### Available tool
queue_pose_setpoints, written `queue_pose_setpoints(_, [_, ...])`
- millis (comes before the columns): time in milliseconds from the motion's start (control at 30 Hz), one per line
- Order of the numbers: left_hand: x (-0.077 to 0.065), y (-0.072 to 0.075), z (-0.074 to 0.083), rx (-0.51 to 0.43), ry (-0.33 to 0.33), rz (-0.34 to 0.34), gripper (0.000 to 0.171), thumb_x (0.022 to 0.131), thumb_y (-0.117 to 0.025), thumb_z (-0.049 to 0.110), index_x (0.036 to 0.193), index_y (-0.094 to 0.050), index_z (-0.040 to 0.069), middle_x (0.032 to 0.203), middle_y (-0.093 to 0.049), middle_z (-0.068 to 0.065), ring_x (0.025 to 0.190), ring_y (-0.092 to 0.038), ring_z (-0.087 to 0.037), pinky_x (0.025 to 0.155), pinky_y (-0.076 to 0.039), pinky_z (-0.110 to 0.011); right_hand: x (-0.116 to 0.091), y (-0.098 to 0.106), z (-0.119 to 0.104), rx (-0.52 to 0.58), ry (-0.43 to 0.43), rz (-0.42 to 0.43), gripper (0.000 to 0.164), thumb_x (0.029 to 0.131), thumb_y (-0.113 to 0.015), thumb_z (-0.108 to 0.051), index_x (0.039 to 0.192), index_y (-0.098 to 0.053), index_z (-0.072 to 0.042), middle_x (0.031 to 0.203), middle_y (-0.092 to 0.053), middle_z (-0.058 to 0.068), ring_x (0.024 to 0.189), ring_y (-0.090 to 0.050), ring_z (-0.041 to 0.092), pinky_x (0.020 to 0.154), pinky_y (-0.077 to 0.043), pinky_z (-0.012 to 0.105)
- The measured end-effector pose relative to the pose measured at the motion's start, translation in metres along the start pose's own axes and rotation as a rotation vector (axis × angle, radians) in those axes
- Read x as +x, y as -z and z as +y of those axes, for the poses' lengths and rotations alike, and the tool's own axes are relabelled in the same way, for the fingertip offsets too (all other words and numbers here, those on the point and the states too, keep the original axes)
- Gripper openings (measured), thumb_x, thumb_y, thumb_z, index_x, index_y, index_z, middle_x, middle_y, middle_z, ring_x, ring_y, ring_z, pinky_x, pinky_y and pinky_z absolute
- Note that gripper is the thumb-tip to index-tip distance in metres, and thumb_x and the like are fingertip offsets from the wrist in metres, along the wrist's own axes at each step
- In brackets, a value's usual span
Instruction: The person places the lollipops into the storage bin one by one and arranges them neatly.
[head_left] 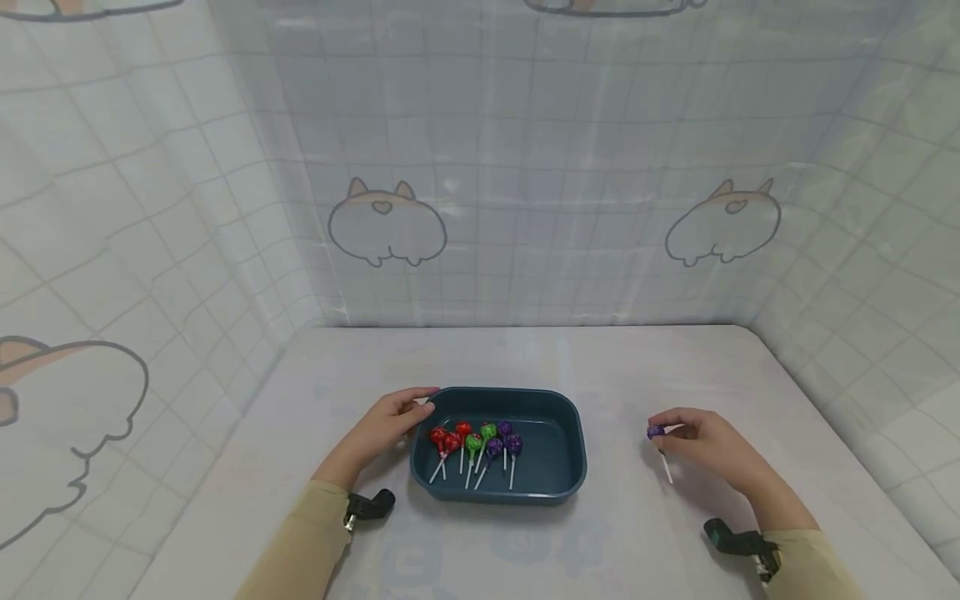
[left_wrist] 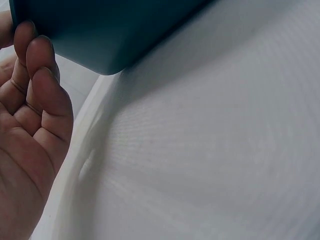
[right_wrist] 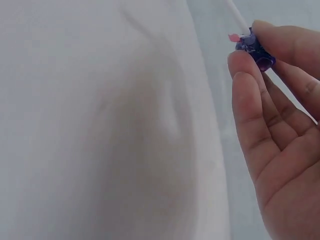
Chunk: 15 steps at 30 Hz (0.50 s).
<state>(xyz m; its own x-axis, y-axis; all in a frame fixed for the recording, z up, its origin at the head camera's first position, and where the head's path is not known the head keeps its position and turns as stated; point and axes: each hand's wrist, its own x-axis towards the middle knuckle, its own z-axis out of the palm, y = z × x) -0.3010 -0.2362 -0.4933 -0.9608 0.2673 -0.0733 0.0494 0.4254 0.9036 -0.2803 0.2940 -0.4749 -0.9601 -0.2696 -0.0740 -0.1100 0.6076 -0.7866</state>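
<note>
A dark teal rectangular tray (head_left: 551,450) sits on the table with several wrapped lollipops lying in its left and middle part. The red lollipops (head_left: 452,442) are leftmost, the green lollipops (head_left: 473,443) beside them, then the purple lollipops (head_left: 514,444). At the tray's upper left corner, my left hand (head_left: 390,425) holds the rim with thumb and fingers; the left wrist view shows the bent fingers against the outer wall. To the right of the tray, my right hand (head_left: 708,443) pinches another purple lollipop (right_wrist: 257,52) by its wrapped head. Its white stick (head_left: 667,468) points down towards the table.
A pale cloth or sheet covers the table (head_left: 510,542). Behind it hangs a grid-patterned curtain (head_left: 555,208) with dog drawings, which also runs along both sides. Each wrist carries a dark camera mount, such as the left mount (head_left: 372,504).
</note>
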Motion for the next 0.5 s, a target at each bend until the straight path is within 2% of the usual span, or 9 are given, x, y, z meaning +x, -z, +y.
queue_pose_setpoints(200, [0.001, 0.000, 0.002, -0.003, 0.004, 0.004, 0.044, 0.097, -0.062, 0.044, 0.137, -0.059, 0.025, 0.084, -0.064, -0.009, 0.072, -0.058, -0.027, 0.062, -0.048, -0.038, 0.010, -0.001, -0.017, 0.016, 0.066, -0.016, 0.038, 0.089, -0.075, -0.036, 0.117, -0.069, -0.010, 0.108, -0.070, 0.001, 0.096, -0.067, 0.018, 0.081, -0.052, 0.031])
queue_pose_setpoints(500, [0.000, 0.000, 0.001, -0.015, 0.005, -0.006, 0.046, 0.096, -0.063, 0.046, 0.137, -0.059, 0.025, 0.083, -0.064, -0.009, 0.072, -0.058, -0.027, 0.063, -0.048, -0.038, 0.018, -0.006, -0.037, 0.012, 0.090, 0.010, 0.030, 0.090, -0.075, -0.031, 0.114, -0.067, -0.015, 0.108, -0.069, 0.000, 0.098, -0.066, 0.020, 0.088, -0.052, 0.041])
